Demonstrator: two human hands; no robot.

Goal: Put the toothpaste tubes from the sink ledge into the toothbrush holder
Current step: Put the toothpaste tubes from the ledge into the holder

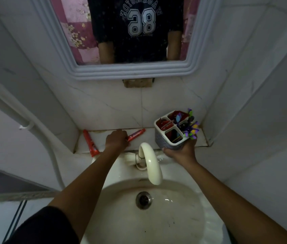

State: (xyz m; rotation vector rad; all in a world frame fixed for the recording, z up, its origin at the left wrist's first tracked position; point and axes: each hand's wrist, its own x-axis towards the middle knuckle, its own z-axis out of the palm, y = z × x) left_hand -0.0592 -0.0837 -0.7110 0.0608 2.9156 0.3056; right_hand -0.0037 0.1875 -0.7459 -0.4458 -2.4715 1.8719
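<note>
Left hand (116,140) closes on one toothpaste tube (136,134) on the sink ledge (149,136), another tube (90,143) lies untouched, and right hand (181,150) grips the toothbrush holder (168,136), already holding red tubes.

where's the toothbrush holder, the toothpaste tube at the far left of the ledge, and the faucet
toothbrush holder (167,140): head view, on its patterned grey outer wall
toothpaste tube (90,143): head view, on the middle of its red body
faucet (151,162): head view, on the cream spout's curved top
</note>
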